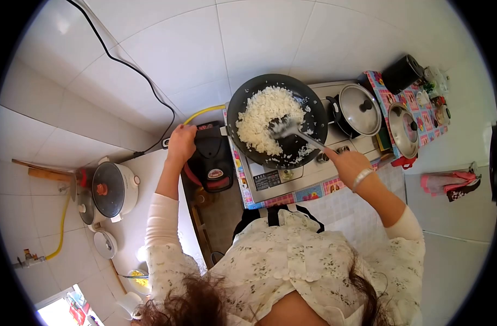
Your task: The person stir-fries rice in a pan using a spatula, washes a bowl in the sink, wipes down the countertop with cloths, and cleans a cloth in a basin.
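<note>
A dark frying pan (pixel 313 108) with white rice (pixel 264 111) in it rests on the stove (pixel 270 182). My left hand (pixel 182 142) is wrapped round the pan handle (pixel 207 132), to the left of the pan. In my right hand (pixel 350 165) is the handle of a metal spatula (pixel 308 138), at the pan's lower right. The spatula's head sits in the rice near the middle of the pan and is partly blurred. Some rice grains cling to the pan's dark bottom and sides.
A lidded pot (pixel 359 110) stands right of the pan, with another lid (pixel 403 130) beyond it. A black appliance (pixel 214 163) lies below the pan handle. At left are a white electric cooker (pixel 130 190) and a yellow hose (pixel 61 233). A black cable (pixel 123 62) hangs along the wall.
</note>
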The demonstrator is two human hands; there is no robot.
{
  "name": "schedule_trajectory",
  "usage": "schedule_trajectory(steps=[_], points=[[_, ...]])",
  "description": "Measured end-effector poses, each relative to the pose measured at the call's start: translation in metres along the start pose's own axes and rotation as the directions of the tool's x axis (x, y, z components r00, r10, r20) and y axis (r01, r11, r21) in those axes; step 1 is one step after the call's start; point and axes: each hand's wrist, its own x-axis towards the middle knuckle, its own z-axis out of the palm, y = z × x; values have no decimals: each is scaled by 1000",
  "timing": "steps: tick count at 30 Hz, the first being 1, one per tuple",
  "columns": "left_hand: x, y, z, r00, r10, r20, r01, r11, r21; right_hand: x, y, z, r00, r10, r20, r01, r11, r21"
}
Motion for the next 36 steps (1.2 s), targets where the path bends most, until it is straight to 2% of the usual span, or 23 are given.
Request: schedule_trajectory(steps=[1,4,7,10,13,16,20,22,25,27,31,34,36], points=[[0,1,-2,1000,1,6,-1,1000,-1,-11,1,-3,998,2,60,-1,1000,-13],[1,2,-1,1000,-5,2,5,1000,-8,-18,1,-8,997,3,78,0,999,-42],[1,2,-2,1000,-7,9,7,1000,6,20,-4,11,985,-72,-158,77,997,22],[1,4,-7,999,-27,28,27,1000,-1,14,-6,3,998,-56,-42,56,998,22],[2,4,-6,1000,-24,11,24,1000,-8,-25,3,-11,990,11,139,-2,998,-65],[-2,3,-4,998,-30,55,31,999,-21,-18,6,-8,999,8,42,-5,998,-70],[-7,6,-8,995,-39,94,46,996,-73,-6,14,-8,999,44,10,-44,998,-41],[-14,10,-14,995,-19,102,26,997,-72,-22,23,-7,999,44,4,-44,999,-12],[-21,13,-15,992,-48,117,58,995,-81,-34,26,-13,994,65,87,-61,997,-48],[-23,18,-19,990,-72,119,83,992,-90,-23,22,-9,998,36,46,-35,999,-24],[-23,24,-18,993,-111,31,114,987,-112,16,21,11,1000,-7,-19,8,999,47],[-26,25,-18,992,-129,-16,126,986,-109,-2,37,-5,997,-56,-45,58,998,37],[-26,31,-19,989,-128,-75,121,988,-95,-23,41,-23,992,-47,118,52,998,-35]])
